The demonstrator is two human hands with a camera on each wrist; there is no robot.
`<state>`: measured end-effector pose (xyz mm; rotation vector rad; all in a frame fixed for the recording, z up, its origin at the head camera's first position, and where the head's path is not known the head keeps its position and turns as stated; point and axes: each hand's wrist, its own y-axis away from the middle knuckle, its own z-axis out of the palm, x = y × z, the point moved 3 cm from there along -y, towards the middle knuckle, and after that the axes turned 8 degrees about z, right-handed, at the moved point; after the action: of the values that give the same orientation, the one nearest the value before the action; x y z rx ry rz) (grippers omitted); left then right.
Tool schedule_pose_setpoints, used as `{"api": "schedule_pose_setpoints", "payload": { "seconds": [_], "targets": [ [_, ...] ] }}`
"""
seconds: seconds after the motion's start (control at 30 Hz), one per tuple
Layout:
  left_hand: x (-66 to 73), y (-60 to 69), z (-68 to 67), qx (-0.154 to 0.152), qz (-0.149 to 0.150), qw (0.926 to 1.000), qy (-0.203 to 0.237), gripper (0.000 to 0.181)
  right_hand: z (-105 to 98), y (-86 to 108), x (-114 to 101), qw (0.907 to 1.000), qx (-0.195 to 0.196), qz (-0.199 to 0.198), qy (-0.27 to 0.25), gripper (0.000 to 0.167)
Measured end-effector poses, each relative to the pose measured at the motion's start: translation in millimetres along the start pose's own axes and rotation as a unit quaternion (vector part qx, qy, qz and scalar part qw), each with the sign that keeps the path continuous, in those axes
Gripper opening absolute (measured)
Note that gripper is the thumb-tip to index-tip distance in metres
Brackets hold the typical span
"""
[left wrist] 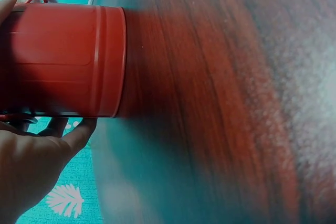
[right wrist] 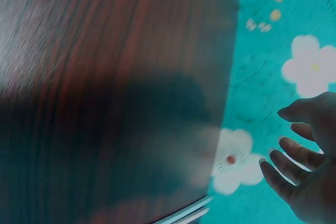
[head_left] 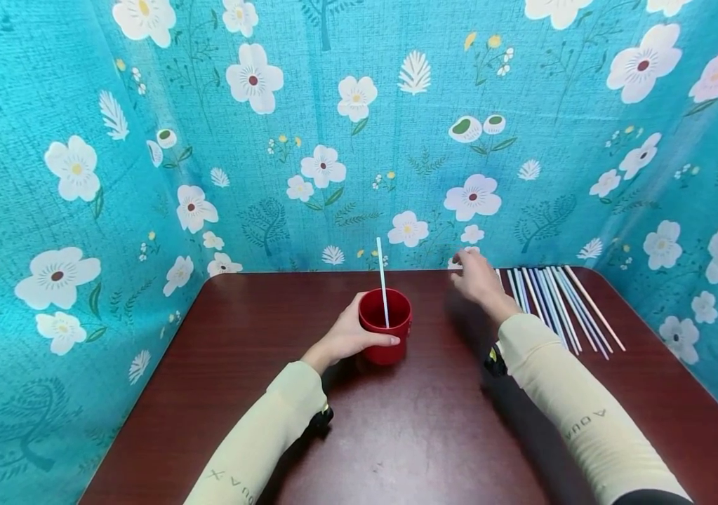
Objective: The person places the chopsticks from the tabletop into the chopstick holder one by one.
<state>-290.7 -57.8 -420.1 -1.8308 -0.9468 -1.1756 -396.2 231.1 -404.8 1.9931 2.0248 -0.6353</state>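
Bucket work is in hand: one drinking straw [head_left: 382, 273], pale blue, stands inside the red bucket [head_left: 385, 351], its top leaning a little toward the left edge of the tabletop [head_left: 422, 449]. The bucket is upright, about midway between the left and right edges and closer to the far edge than to the near one. The left hand [head_left: 347, 335] steadies it, its grip wrapped round the wall with the thumb along the near side. The right hand [head_left: 481, 280] hovers by the far edge, between the bucket and the far right corner; its grip is loose and fairly wide, fingers apart, holding nothing.

The step looks like loading straws into the bucket one at a time, at a point between two straws. The next move would call for the right hand to pinch a single straw from the loose row [head_left: 563, 308] at the far right corner while the left keeps the bucket from tipping.

By count: one bucket, two hands, one straw in the bucket, and roughly a dozen in the row. There the straws lie close together, some overlapping and partly hidden by the right arm, so an exact number cannot be told.
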Motion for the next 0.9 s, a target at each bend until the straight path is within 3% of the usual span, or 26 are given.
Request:
{"api": "schedule_pose_setpoints", "payload": {
  "seconds": [0.27,0.7,0.9],
  "targets": [
    [-28.9,-8.1,0.4,0.008,0.016,0.9998,-0.013,0.095,2,-3.2,39,0.9989,-0.019,0.038,0.017,0.038],
    [-34.6,-3.1,4.2,0.002,0.017,0.9998,-0.014,0.092,18,8.0,79,0.9941,-0.035,0.092,0.045,0.061],
    [-29.6,-7.9,0.6,0.006,0.030,0.9995,-0.011,0.092,17,-1.3,83,0.9942,-0.029,0.086,0.058,0.064]
  ]
}}
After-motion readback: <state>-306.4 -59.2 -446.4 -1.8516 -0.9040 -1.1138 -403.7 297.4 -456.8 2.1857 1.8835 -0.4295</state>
